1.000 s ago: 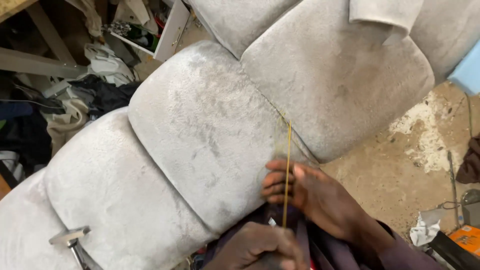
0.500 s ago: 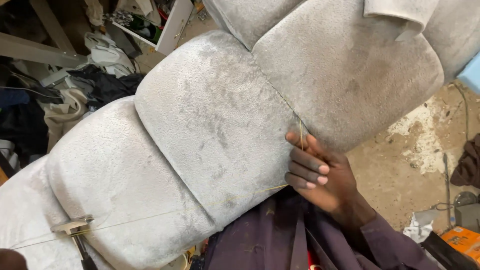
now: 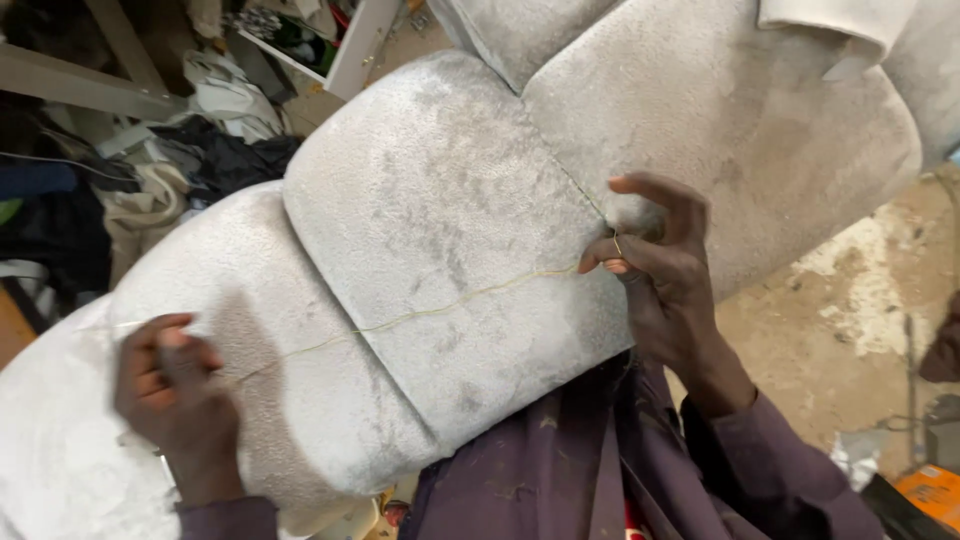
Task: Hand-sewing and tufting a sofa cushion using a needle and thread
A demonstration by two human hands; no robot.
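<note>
A thin yellowish thread (image 3: 440,310) is running taut across the middle cushion (image 3: 440,250) of a grey upholstered piece, stretching from lower left up to the seam on the right. It's lying right on the fabric the whole way, crossing the groove between the middle cushion and the lower cushion (image 3: 200,400).

The right hand (image 3: 655,270) is sitting at the seam where the middle cushion is meeting the upper cushion (image 3: 740,130). Its grip is closing on the thread, thumb and forefinger pinching it right at the crease, with the other fingers curling over the seam. Pretty sure there's a bit of thread looping by the fingertip too, but it's too fine to call.

The left hand (image 3: 175,390) is down on the lower cushion, fisted around the other end of the thread and pulling it straight.

Both sleeves are dark purple, same as the garment (image 3: 560,470) showing under the cushion edge. Off to the upper left a heap of cloth scraps (image 3: 160,170) is piling up by some wooden framing, and bare concrete floor (image 3: 830,310) is showing on the right.
</note>
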